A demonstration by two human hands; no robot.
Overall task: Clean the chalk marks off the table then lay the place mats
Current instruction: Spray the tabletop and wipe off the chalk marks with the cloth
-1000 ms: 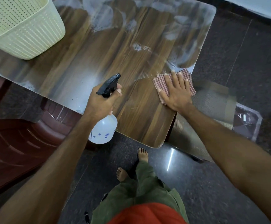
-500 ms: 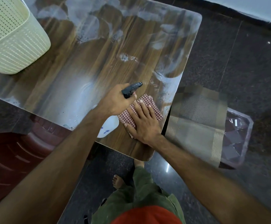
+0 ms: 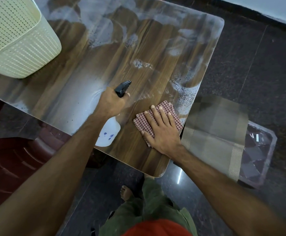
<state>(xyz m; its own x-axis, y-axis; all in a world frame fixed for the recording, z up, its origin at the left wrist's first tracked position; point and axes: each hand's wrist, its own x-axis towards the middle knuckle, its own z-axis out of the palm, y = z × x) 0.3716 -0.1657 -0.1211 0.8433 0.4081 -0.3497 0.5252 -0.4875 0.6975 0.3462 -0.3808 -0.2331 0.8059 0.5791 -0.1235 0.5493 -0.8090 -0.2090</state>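
The wooden table [image 3: 94,68] carries white chalk smears [image 3: 186,86] over its far half and along its right edge. My left hand [image 3: 110,103] grips a white spray bottle [image 3: 108,133] with a black trigger head, held over the table's near part. My right hand [image 3: 162,130] lies flat, fingers spread, pressing a folded red-checked cloth [image 3: 170,109] on the table near its front right corner. Beige woven place mats [image 3: 213,132] rest on a low stool just right of the table.
A cream perforated basket [image 3: 16,43] stands on the table's far left corner. A dark red plastic chair [image 3: 9,160] sits under the left edge. A clear plastic stool [image 3: 258,150] holds the mats. My bare foot [image 3: 126,192] is on the dark floor below.
My right hand slid the cloth left toward the bottle, then back right toward the table's edge. The left hand with the bottle shifted a little over the table.
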